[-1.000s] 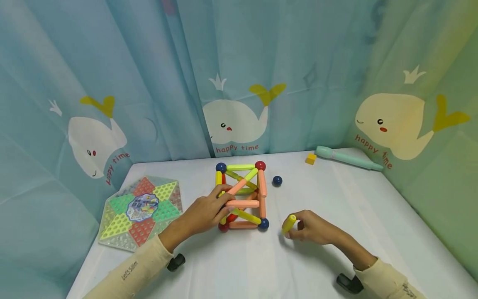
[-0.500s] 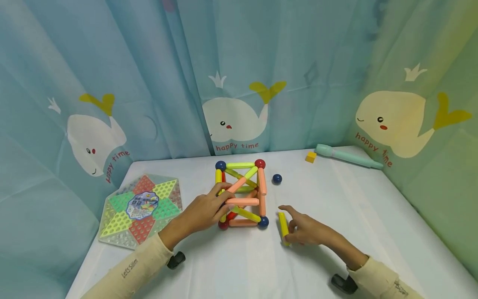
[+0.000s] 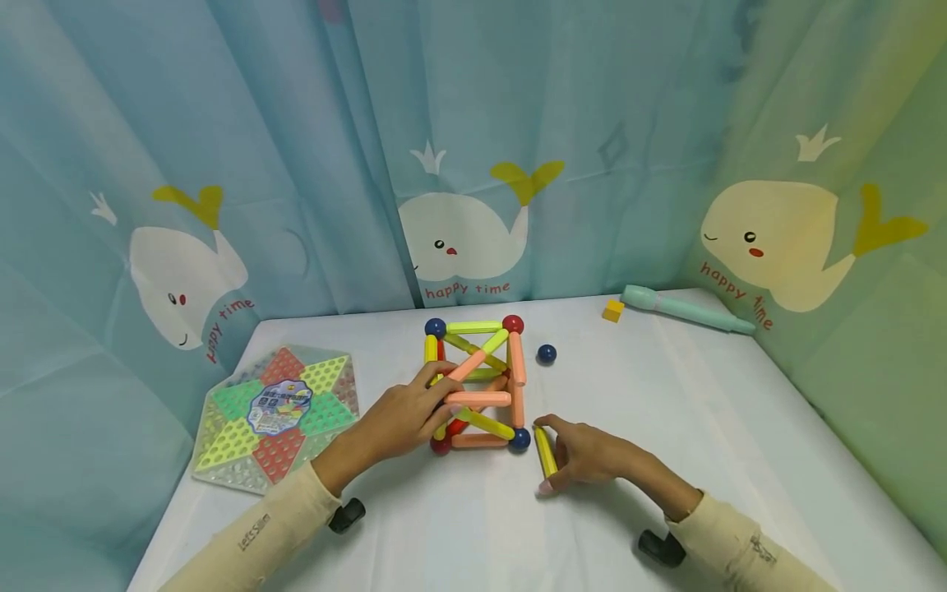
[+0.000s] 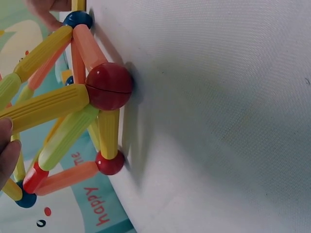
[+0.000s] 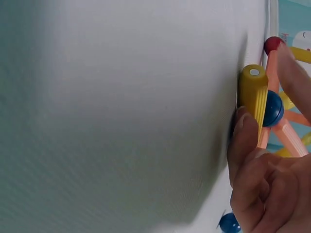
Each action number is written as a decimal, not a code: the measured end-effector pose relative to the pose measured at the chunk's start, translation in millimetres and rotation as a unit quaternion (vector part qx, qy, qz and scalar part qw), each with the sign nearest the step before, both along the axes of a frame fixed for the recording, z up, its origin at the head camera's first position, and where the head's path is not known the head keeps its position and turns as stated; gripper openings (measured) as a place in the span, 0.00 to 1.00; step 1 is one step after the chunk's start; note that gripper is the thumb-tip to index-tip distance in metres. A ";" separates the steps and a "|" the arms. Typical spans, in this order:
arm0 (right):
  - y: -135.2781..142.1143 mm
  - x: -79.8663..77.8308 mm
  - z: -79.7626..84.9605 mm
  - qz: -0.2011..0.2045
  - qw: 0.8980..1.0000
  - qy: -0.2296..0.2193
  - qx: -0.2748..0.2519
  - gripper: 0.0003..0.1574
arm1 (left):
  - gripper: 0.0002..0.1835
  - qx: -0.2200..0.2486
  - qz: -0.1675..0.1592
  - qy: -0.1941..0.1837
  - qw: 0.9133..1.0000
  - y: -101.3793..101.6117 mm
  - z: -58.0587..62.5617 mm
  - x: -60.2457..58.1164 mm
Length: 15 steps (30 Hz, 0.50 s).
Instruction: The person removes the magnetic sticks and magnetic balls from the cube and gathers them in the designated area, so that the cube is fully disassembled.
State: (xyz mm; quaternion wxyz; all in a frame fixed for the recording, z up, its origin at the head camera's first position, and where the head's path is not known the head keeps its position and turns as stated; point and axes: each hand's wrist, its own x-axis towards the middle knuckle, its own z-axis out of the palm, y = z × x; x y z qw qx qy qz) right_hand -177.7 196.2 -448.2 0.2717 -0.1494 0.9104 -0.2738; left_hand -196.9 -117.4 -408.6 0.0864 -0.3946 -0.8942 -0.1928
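A cage-like frame of magnetic building sticks and balls (image 3: 484, 399) stands on the table, in pink, yellow, lime and red with blue and red balls. My left hand (image 3: 399, 415) grips its left side; in the left wrist view fingertips (image 4: 6, 145) hold a yellow stick of it. Right of the frame, a loose yellow magnetic stick (image 3: 546, 454) lies near the lower right blue ball (image 3: 519, 440). Thumb and forefinger of my right hand (image 3: 592, 454) are spread along it. In the right wrist view one digit touches the stick (image 5: 253, 92) while another stands apart above.
A star-patterned Chinese checkers board (image 3: 277, 456) lies left. A loose blue ball (image 3: 546, 354) sits right of the frame. Farther back are a small yellow cube (image 3: 612, 310) and a mint-green stick-like object (image 3: 688, 311). A whale-print curtain (image 3: 325, 164) borders the table.
My right hand has lowered the yellow stick to the table, loosened its fingers, and shifted left with it toward the frame. The left hand holds its place on the frame.
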 end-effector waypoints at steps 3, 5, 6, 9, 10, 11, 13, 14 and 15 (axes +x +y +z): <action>0.5 -0.3 0.0 0.027 1.000 -0.001 -0.013 0.60 | 0.21 0.006 -0.004 0.010 1.000 -1.1 -1.7 -0.7; 0.1 -0.4 -1.6 0.038 0.999 -0.003 -0.022 0.60 | 0.22 0.007 -0.004 0.011 1.000 -1.7 -2.1 -0.7; -0.2 -0.6 -2.6 0.041 0.999 -0.003 -0.025 0.60 | 0.21 0.007 -0.005 0.013 1.000 -1.9 -2.3 -0.8; -1.1 -1.3 -4.8 0.042 0.999 0.000 -0.031 0.61 | 0.21 0.001 -0.009 0.026 1.000 -1.9 -3.1 -1.5; -1.4 -1.7 -5.9 0.041 0.999 0.001 -0.031 0.61 | 0.21 0.001 -0.010 0.029 1.000 -1.7 -3.1 -1.7; -1.7 -1.7 -6.3 0.040 0.999 0.003 -0.029 0.61 | 0.21 0.000 -0.012 0.034 0.999 -1.3 -3.1 -2.0; -1.9 -2.4 -7.3 0.036 0.999 0.007 -0.029 0.62 | 0.21 -0.002 -0.015 0.040 0.999 -0.6 -2.8 -2.4; -1.9 -2.6 -7.5 0.035 0.999 0.008 -0.027 0.62 | 0.20 -0.003 -0.015 0.042 0.999 -0.2 -2.5 -2.4; -1.8 -3.0 -7.8 0.035 0.999 0.007 -0.026 0.63 | 0.20 -0.001 -0.015 0.042 0.999 0.1 -2.2 -2.4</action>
